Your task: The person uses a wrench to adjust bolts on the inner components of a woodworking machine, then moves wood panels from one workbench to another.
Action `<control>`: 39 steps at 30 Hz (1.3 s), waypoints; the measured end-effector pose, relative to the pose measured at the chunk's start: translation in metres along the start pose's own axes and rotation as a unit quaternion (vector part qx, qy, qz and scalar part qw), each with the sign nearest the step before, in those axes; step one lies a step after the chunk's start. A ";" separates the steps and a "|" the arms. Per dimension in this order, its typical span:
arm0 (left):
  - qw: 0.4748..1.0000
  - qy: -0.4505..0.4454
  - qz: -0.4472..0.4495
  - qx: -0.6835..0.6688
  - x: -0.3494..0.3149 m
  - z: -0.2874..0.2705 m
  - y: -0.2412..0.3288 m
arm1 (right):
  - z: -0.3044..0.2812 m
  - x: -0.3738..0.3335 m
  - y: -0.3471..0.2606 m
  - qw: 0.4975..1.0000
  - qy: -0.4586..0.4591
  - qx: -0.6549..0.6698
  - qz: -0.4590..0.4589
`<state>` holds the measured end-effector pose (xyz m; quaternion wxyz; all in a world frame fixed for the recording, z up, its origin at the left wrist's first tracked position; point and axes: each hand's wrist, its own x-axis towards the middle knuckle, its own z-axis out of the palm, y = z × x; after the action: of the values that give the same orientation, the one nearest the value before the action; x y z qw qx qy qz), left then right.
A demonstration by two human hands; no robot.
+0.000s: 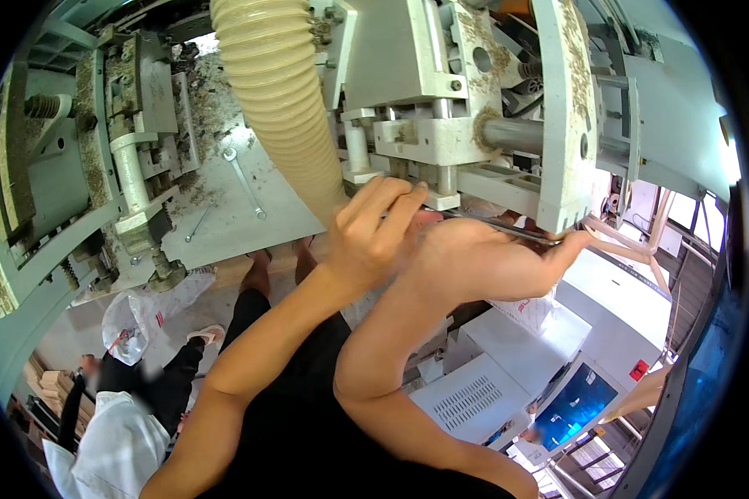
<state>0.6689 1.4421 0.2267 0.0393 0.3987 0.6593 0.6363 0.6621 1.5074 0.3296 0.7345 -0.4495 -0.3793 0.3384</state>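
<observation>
Both my arms reach up to the underside of a cream-coloured machine head (424,137). My left hand (370,229) is closed, its bent fingers pressed close to a low metal block at the foot of that head; what they grip is hidden. Across from it, my right hand (549,266) holds the outer end of a slim dark metal tool (508,226), with the thumb against it. The tool runs toward my left fingers along the machine's lower edge. Its far end is covered, so its kind does not show.
A ribbed cream hose (279,100) hangs left of my hands. One large wrench (245,185) and one small wrench (197,223) lie on the debris-strewn metal plate (225,233). Another clamp unit (129,166) stands farther left. Below are a person (125,432), a plastic bag (133,320) and grey cabinets (483,391).
</observation>
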 end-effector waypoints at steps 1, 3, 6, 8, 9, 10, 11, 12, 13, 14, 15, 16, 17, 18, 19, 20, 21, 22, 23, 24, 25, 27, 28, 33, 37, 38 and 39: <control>1.000 0.018 0.016 -0.007 0.000 0.003 0.000 | -0.001 -0.001 0.001 1.000 -0.017 -0.002 -0.001; 1.000 0.020 0.018 -0.002 -0.001 0.005 -0.001 | -0.001 -0.004 0.001 0.999 -0.053 -0.004 -0.006; 1.000 0.009 0.012 -0.003 -0.003 0.004 -0.003 | -0.003 -0.009 0.002 0.993 -0.114 -0.014 -0.022; 1.000 -0.002 0.002 -0.011 -0.005 0.004 -0.005 | -0.006 -0.011 0.003 0.988 -0.150 -0.026 -0.039; 1.000 -0.003 -0.002 -0.019 -0.006 0.005 -0.006 | -0.007 -0.013 0.004 0.984 -0.167 -0.035 -0.050; 0.999 -0.005 -0.008 -0.031 -0.006 0.006 -0.007 | -0.009 -0.014 0.006 0.980 -0.183 -0.044 -0.063; 0.999 0.004 -0.007 -0.036 -0.006 0.009 -0.008 | -0.011 -0.016 0.007 0.975 -0.200 -0.054 -0.075; 0.999 0.013 -0.006 -0.044 -0.006 0.009 -0.009 | -0.012 -0.019 0.008 0.971 -0.215 -0.063 -0.088; 0.998 0.022 -0.004 -0.052 -0.006 0.008 -0.009 | -0.014 -0.022 0.008 0.965 -0.231 -0.071 -0.101; 0.999 0.009 -0.005 -0.052 -0.005 0.007 -0.010 | -0.016 -0.027 0.008 0.958 -0.248 -0.084 -0.120; 0.999 -0.007 -0.005 -0.052 -0.006 0.002 -0.010 | -0.017 -0.034 0.008 0.949 -0.264 -0.099 -0.137; 0.998 -0.038 -0.006 -0.050 -0.005 -0.002 -0.009 | -0.019 -0.042 0.007 0.938 -0.282 -0.120 -0.159; 0.996 -0.050 -0.014 -0.069 -0.007 -0.012 -0.010 | -0.019 -0.052 0.005 0.922 -0.306 -0.153 -0.184; 0.992 -0.075 -0.039 -0.093 -0.008 -0.021 -0.008 | -0.019 -0.061 0.006 0.905 -0.322 -0.183 -0.208; 0.987 -0.086 -0.067 -0.122 -0.009 -0.029 -0.009 | -0.018 -0.071 0.008 0.888 -0.335 -0.210 -0.233; 0.981 -0.085 -0.095 -0.149 -0.012 -0.036 -0.009 | -0.017 -0.080 0.010 0.872 -0.349 -0.228 -0.256; 0.973 -0.079 -0.128 -0.174 -0.014 -0.037 -0.008 | -0.019 -0.086 0.012 0.859 -0.359 -0.243 -0.272; 0.965 -0.064 -0.160 -0.199 -0.017 -0.039 -0.007 | -0.021 -0.090 0.015 0.848 -0.367 -0.256 -0.284; 0.956 -0.052 -0.185 -0.222 -0.020 -0.038 -0.006 | -0.023 -0.091 0.018 0.844 -0.368 -0.255 -0.296; 0.948 -0.042 -0.208 -0.238 -0.022 -0.034 -0.004 | -0.027 -0.091 0.022 0.842 -0.368 -0.247 -0.307; 0.942 -0.039 -0.225 -0.248 -0.023 -0.031 -0.002 | -0.030 -0.088 0.026 0.836 -0.375 -0.232 -0.328; 0.930 -0.031 -0.256 -0.263 -0.025 -0.023 0.002 | -0.040 -0.081 0.030 0.843 -0.387 -0.192 -0.319; 0.927 -0.028 -0.265 -0.266 -0.026 -0.019 0.004 | -0.046 -0.075 0.030 0.842 -0.401 -0.182 -0.311; 0.947 0.035 -0.259 -0.188 -0.028 0.011 0.002 | -0.075 -0.046 0.006 0.858 -0.455 -0.118 -0.205; 0.958 0.091 -0.199 -0.185 -0.038 0.024 -0.003 | -0.085 -0.018 -0.005 0.920 -0.385 0.004 -0.070; 0.960 0.089 -0.195 -0.177 -0.040 0.025 -0.003 | -0.086 -0.014 -0.006 0.947 -0.317 0.052 -0.003; 0.963 0.087 -0.190 -0.172 -0.042 0.026 -0.003 | -0.086 -0.011 -0.005 0.932 -0.359 0.033 -0.029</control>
<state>0.7103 1.4391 0.1998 0.1697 0.1965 0.6047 0.7529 0.7312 1.4614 0.3047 0.5733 -0.2624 -0.6191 0.4682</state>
